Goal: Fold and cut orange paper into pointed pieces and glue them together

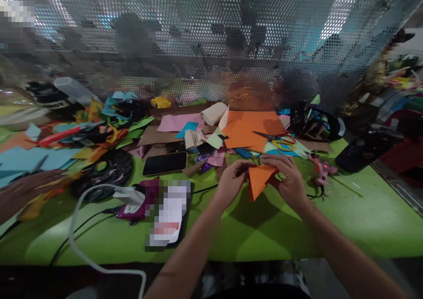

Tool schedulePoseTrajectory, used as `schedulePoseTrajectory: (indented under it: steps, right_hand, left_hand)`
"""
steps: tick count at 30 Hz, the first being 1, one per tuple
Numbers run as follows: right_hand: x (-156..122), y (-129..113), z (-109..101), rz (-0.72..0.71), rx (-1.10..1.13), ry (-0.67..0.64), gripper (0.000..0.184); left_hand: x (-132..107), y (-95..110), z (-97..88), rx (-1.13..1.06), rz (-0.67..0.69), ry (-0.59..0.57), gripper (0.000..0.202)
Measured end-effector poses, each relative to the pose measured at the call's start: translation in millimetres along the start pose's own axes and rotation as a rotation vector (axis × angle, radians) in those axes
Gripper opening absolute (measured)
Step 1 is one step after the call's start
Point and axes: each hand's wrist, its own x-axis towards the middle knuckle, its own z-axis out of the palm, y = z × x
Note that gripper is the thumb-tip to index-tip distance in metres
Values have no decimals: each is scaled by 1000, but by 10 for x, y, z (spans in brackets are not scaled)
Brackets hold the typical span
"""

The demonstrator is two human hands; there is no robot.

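Observation:
Between my two hands, a folded piece of orange paper is held up over the green table, with a pointed corner hanging down. My left hand grips its left edge, fingers closed on it. On the other side, my right hand pinches the right edge, its fingertips partly hidden behind the paper. Just beyond lie scissors with red and yellow handles, on top of a flat orange sheet. To the right of my right hand sits a pink glue gun with a small red light.
A black phone and a lit phone lie left of my hands, beside a purple power strip with cables. Paper scraps cover the back. A dark bottle lies at right. Another person's hand reaches in from the left.

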Motion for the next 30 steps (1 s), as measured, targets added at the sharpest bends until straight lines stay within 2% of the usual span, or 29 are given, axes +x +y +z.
schedulePoseTrajectory:
  steps: [2, 5, 7, 9, 13, 24, 30]
  right_hand:
    - [14, 31, -10, 148, 111, 63, 37]
    - [26, 71, 2, 420, 399, 96, 42]
    - [30, 84, 19, 562, 582, 80, 34]
    - [37, 80, 31, 638, 680, 75, 23]
    - [64, 47, 21, 641, 739, 114, 17]
    - [52, 85, -7, 584, 695, 162, 14]
    - [64, 77, -10, 645, 775, 226, 15]
  left_hand:
    - [0, 5, -13, 7, 14, 23, 18]
    - [-5, 35, -26, 11, 25, 33, 18]
    - [-10, 62, -28, 7, 16, 30, 19]
    - [-14, 84, -26, -4, 3, 27, 21]
    - [-7, 97, -32, -6, 1, 51, 22]
    - [-4, 128, -71, 43, 21, 106, 16]
    - [-17, 117, -67, 122, 75, 106, 11]
